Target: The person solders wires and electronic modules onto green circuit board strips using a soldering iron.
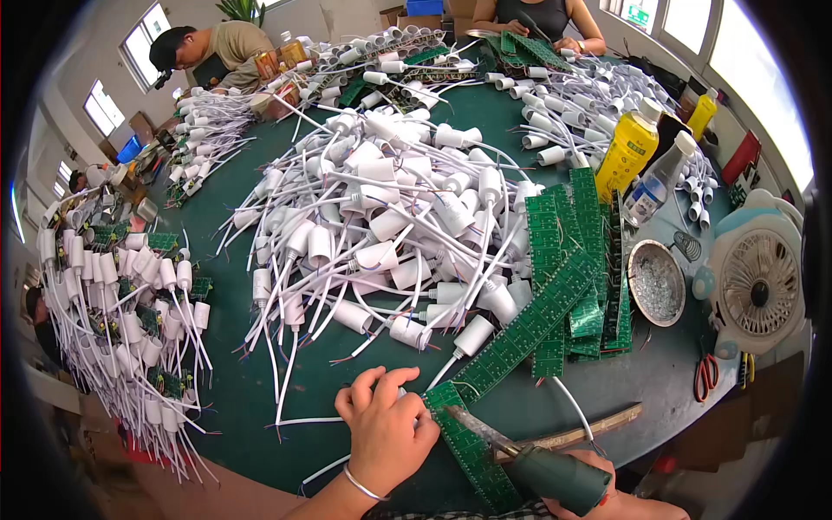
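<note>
My left hand [390, 429] bends its fingers down at the end of a green circuit board strip [477, 459]. Whatever lies under its fingertips is mostly hidden; a white cable [312, 422] runs in toward it from the left. In my right hand [620, 504] is a soldering iron [559, 477] with a dark green body, its metal tip slanting over the strip close to my left fingers. Just beyond, a longer board strip [524, 325] lies diagonally, and a white lamp holder [473, 335] with its cable rests beside it.
A large heap of white lamp holders [377, 217] fills the middle. Wired boards [130, 329] are piled left. At right are stacked boards [598, 225], a metal bowl [656, 282], bottles [628, 147], a fan [758, 277] and red-handled pliers [705, 377]. Two people work across the table.
</note>
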`<action>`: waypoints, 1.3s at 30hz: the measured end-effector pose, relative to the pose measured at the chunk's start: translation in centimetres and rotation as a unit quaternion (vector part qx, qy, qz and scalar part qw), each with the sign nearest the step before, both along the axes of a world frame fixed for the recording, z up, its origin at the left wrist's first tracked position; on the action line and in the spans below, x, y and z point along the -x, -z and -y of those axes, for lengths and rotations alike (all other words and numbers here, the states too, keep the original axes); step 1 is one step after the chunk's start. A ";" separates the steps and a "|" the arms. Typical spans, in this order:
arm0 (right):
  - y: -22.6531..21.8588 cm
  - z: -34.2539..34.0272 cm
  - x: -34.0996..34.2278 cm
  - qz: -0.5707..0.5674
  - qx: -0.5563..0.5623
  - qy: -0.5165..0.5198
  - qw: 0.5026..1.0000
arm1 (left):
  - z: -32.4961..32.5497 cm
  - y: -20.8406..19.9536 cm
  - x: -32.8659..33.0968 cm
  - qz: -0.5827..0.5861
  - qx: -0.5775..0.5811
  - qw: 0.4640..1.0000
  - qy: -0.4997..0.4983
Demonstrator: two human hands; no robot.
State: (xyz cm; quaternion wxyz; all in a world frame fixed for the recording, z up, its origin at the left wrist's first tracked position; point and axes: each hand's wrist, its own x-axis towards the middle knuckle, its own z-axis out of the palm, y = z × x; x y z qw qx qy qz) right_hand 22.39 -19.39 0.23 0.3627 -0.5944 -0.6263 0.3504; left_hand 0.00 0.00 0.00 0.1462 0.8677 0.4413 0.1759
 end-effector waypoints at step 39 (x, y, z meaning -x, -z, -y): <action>-1.3 1.6 -0.5 -0.193 0.013 0.163 0.967 | -0.4 0.1 -1.3 0.011 -0.003 1.000 0.027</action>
